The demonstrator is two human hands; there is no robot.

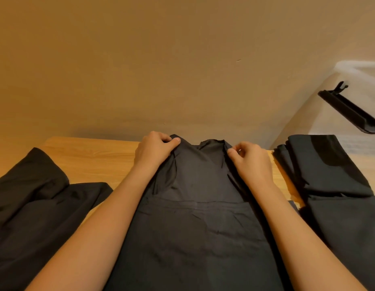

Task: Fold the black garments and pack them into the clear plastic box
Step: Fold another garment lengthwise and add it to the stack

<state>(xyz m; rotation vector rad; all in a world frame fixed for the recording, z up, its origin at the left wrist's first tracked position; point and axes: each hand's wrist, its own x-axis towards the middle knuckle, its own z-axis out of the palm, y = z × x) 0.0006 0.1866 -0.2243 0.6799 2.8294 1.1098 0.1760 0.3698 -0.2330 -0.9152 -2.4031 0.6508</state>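
Bare forearms frame a black garment point(195, 227) spread lengthwise on a wooden table point(94, 156), its long axis running straight away from the wearer toward the tan wall point(182, 59). At the far end, beside the collar, the left hand point(155, 150) pinches the garment's left shoulder edge between thumb and curled fingers, while the right hand point(251, 162) pinches the cloth just right of the neckline (thumb tucked against the fabric, fingers bent). Both hands sit level with each other at the top of the piece, one on each side of its centre line, neither clearly nearer.

A crumpled pile of black cloth point(35, 206) lies to the left on the table, apparently not yet folded. A folded stack of black garments point(329, 175) rests at the right edge. Beyond it, the clear plastic box point(354, 76) stands well apart at upper right, with a black latch point(350, 110) on its side.

With both far corners held, the next fold would likely draw the collar end back along that long axis toward the body; the box lies on the right hand's side.
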